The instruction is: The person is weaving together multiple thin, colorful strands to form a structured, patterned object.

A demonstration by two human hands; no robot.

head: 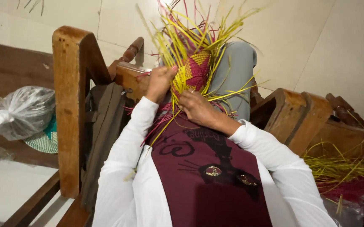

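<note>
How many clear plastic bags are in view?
1 for certain: a knotted clear plastic bag at the left, beside the wooden chair post, over a green-and-white woven piece. Crinkled plastic at the lower right edge may be another, mostly hidden.

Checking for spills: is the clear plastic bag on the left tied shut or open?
Tied shut: the plastic bag has its neck gathered into a knot at its left end.

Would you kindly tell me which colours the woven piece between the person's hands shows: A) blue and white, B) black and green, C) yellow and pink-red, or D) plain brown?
C: the woven piece, held between the left hand and the right hand, has yellow and pink-red strips, with loose ends fanning upward.
</note>
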